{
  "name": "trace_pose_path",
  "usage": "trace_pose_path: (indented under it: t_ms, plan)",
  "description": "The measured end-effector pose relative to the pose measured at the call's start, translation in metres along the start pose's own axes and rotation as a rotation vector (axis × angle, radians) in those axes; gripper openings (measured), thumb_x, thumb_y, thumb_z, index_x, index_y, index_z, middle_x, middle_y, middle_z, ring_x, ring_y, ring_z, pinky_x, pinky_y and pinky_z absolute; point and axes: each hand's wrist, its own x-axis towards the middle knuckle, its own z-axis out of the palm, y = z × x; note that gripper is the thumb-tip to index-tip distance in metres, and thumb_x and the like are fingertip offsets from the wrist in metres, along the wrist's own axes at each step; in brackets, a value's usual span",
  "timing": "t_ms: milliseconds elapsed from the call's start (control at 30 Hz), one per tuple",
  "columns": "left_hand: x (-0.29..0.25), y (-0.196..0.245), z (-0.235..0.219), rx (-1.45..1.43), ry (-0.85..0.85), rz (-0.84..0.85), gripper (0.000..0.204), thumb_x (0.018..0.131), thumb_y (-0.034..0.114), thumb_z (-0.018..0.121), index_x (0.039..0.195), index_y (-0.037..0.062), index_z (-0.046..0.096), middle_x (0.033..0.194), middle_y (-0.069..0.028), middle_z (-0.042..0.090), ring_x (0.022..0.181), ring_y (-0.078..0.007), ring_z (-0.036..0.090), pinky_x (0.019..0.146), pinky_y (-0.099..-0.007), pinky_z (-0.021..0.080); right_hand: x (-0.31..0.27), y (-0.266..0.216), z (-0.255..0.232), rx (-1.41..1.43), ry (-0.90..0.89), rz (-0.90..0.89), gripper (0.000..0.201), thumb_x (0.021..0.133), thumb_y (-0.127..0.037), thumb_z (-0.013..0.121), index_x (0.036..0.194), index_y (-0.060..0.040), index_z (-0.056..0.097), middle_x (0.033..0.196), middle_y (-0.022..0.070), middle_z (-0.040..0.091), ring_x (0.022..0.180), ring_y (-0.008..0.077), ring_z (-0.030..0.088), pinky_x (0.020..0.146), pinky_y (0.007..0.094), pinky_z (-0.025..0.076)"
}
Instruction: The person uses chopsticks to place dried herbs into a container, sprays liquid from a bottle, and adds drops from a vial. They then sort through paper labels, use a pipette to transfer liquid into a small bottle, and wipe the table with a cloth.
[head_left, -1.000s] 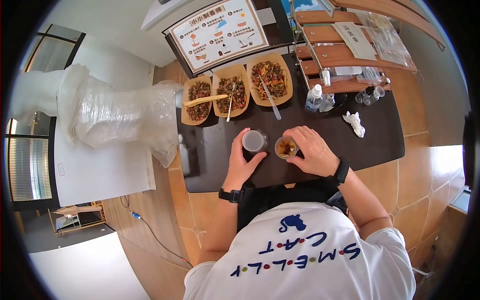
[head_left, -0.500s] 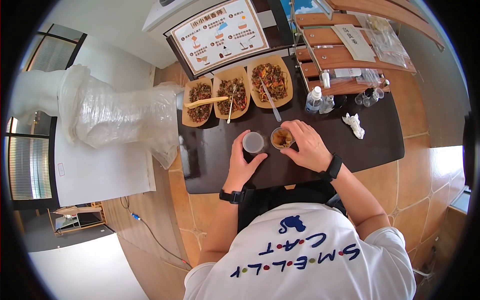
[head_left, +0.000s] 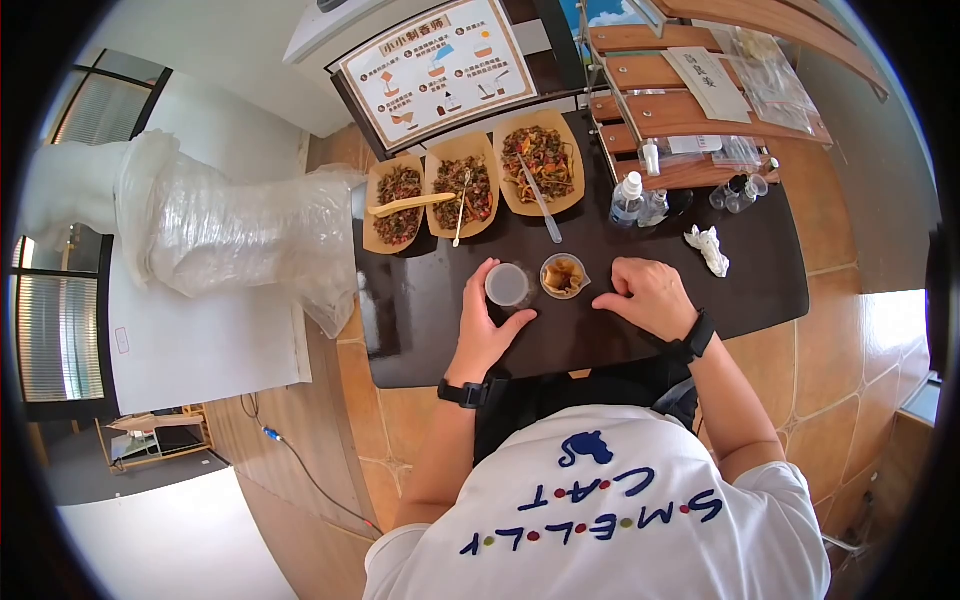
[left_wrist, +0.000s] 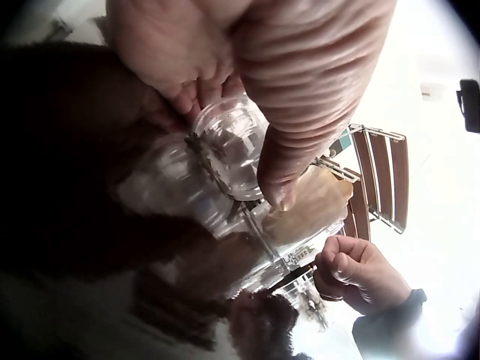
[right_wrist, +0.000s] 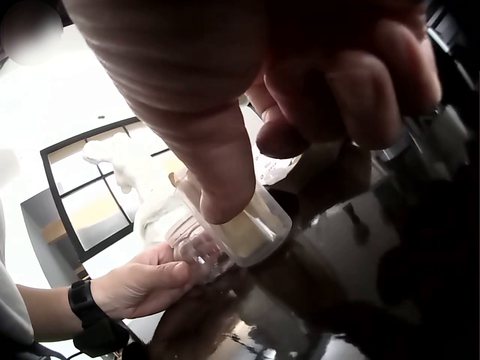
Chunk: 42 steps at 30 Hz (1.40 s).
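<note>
My left hand (head_left: 485, 325) holds a small clear plastic cup (head_left: 508, 286) upright on the dark table (head_left: 420, 345), thumb on one side and fingers on the other. To its right stands a second clear cup (head_left: 564, 277) with brownish dried pieces inside. My right hand (head_left: 650, 298) is just right of that second cup, its fingers loosely bent and nothing in them. In the right wrist view my thumb overlaps the second cup (right_wrist: 262, 236). The left wrist view shows the held cup (left_wrist: 232, 146) partly hidden by my thumb.
Three paper trays (head_left: 578, 185) of dried plant mix line the back, with a wooden tool (head_left: 410, 204) and a clear dropper-like stick (head_left: 545, 210) across them. Right of them are a spray bottle (head_left: 628, 200), crumpled tissue (head_left: 708, 250) and a wooden rack (head_left: 690, 115). An instruction board (head_left: 435, 75) stands behind.
My right hand first shifted the cup of dried pieces slightly left, then let go of it and drew back to the right. My left hand has stayed on its cup.
</note>
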Motion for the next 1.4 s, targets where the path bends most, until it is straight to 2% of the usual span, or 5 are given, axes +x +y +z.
trace_pose_path:
  t_ms: [533, 800, 1067, 1233, 1400]
  plan:
    - [-0.021, -0.004, -0.003, -0.071, 0.107, -0.098, 0.099, 0.079, 0.021, 0.089, 0.153, 0.0002, 0.026, 0.149, -0.0185, 0.037, 0.137, -0.0294, 0.045, 0.113, -0.0413, 0.04, 0.012, 0.025, 0.021, 0.002, 0.058, -0.014, 0.043, 0.076, -0.044, 0.081, 0.061, -0.0102, 0.059, 0.059, 0.0095, 0.061, 0.061, 0.0335, 0.063, 0.057, 0.0442, 0.048]
    - [-0.046, 0.003, -0.029, 0.082, 0.168, -0.195, 0.053, 0.087, 0.017, 0.08, 0.131, 0.0024, 0.056, 0.121, -0.0098, 0.059, 0.106, -0.0181, 0.055, 0.089, -0.0317, 0.049, 0.023, 0.039, 0.011, 0.324, -0.08, 0.093, 0.047, 0.078, -0.043, 0.084, 0.063, -0.0039, 0.064, 0.058, 0.0129, 0.06, 0.055, 0.0317, 0.059, 0.054, 0.0393, 0.046]
    - [-0.015, 0.007, -0.041, 0.366, -0.098, -0.148, 0.055, 0.075, 0.035, 0.089, 0.115, 0.0073, 0.064, 0.098, -0.0091, 0.053, 0.089, -0.0225, 0.052, 0.08, -0.035, 0.047, 0.028, 0.04, 0.005, 0.474, -0.183, 0.211, 0.046, 0.082, -0.04, 0.082, 0.065, -0.0007, 0.065, 0.053, 0.0116, 0.057, 0.049, 0.0237, 0.055, 0.051, 0.036, 0.045]
    - [0.001, 0.015, -0.051, 0.228, -0.216, -0.448, 0.058, 0.075, 0.037, 0.09, 0.115, 0.0054, 0.063, 0.089, -0.0046, 0.053, 0.079, -0.0171, 0.051, 0.071, -0.0304, 0.046, 0.026, 0.042, 0.005, 0.514, -0.167, 0.195, 0.047, 0.085, -0.039, 0.08, 0.065, -0.0011, 0.064, 0.052, 0.0087, 0.056, 0.045, 0.0184, 0.055, 0.048, 0.0332, 0.044]
    - [0.002, 0.014, -0.054, 0.231, -0.248, -0.442, 0.059, 0.077, 0.037, 0.089, 0.118, 0.0044, 0.062, 0.087, -0.0029, 0.052, 0.078, -0.0144, 0.05, 0.068, -0.0282, 0.045, 0.027, 0.043, 0.004, 0.6, -0.185, 0.233, 0.045, 0.088, -0.038, 0.079, 0.066, -0.002, 0.064, 0.051, 0.0059, 0.056, 0.041, 0.0138, 0.054, 0.044, 0.0297, 0.042]
